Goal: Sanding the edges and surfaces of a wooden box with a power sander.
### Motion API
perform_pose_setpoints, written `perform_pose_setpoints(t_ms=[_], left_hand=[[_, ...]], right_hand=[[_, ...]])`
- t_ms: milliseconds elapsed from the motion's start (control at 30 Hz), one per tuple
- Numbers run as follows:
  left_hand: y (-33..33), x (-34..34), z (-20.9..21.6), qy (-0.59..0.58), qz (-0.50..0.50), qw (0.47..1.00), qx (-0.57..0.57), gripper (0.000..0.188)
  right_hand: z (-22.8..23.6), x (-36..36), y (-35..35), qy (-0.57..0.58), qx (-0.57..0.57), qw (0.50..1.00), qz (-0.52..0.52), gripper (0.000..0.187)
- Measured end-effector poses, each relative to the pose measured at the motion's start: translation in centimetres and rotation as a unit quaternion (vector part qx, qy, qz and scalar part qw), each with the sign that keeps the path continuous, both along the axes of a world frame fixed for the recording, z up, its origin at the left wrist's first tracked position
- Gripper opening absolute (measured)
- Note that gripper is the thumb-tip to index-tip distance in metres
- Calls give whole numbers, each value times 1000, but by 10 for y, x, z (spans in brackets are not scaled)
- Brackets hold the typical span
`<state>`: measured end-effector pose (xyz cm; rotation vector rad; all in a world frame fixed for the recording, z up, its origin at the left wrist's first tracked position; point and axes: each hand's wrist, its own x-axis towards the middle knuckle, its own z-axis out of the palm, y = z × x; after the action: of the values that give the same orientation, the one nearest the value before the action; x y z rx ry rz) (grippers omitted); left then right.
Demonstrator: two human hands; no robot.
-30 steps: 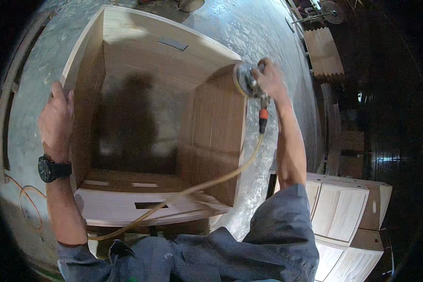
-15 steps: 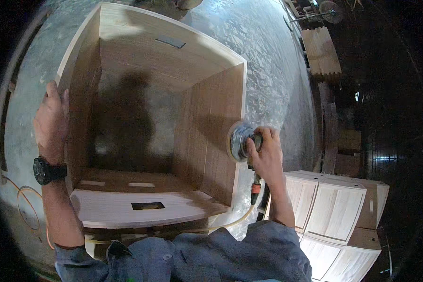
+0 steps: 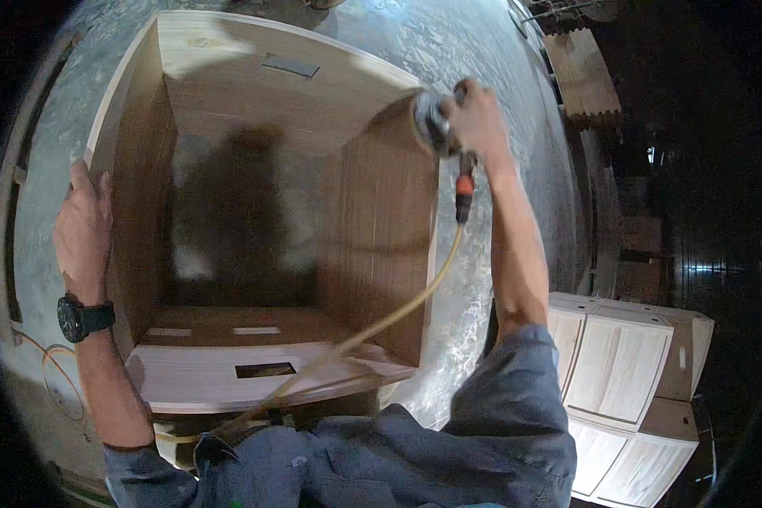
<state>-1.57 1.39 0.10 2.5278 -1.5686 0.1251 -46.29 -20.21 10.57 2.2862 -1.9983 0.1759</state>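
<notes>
A large open wooden cabinet frame (image 3: 372, 220) stands in front of me, its inside showing the grey floor and a dark shadow. My right hand (image 3: 481, 123) is wrapped round an air-powered disc sander (image 3: 433, 123), whose round pad is at the frame's far right corner. Motion blurs the sander a little, so firm contact there cannot be made out. From its orange and black fitting a yellowish air hose (image 3: 398, 313) runs across the frame's near right part. My left hand (image 3: 83, 224), with a black watch on the wrist, grips the frame's left edge.
Pale wooden cabinets with panelled doors (image 3: 618, 372) stand at the lower right. Farther up on the right lies a wooden panel with a toothed edge (image 3: 580, 76). An orange hose (image 3: 49, 372) loops on the floor at the left. Rectangular cutouts pierce the near panel (image 3: 178, 381).
My right hand has carried the sander away from me along the right edge to the far corner. The air hose now stretches over the frame. My left hand stays on the left edge.
</notes>
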Motion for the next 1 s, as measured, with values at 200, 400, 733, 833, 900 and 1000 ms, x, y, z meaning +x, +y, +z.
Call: perform_pose_setpoints(t_ms=[200, 400, 733, 833, 900, 1000], left_hand=[[3, 5, -9, 27, -23, 999, -24, 41], [2, -4, 0, 14, -16, 999, -26, 33], [0, 12, -22, 89, -31, 995, -45, 34], [-4, 11, -17, 41, -55, 996, -58, 26], [-8, 11, -24, 61, -59, 995, -62, 26], [-6, 15, -27, 31, -77, 992, -91, 25]], right_hand=[[-6, -3, -101, 220, -8, 955, 199, 33], [11, -4, -76, 158, 46, 979, 123, 34], [29, -17, 227, 10, 83, 996, 17, 31], [33, -33, 287, -36, 104, 994, 19, 30], [33, -29, 314, -34, 111, 993, 6, 31], [34, -15, 317, -21, 100, 995, 8, 31]])
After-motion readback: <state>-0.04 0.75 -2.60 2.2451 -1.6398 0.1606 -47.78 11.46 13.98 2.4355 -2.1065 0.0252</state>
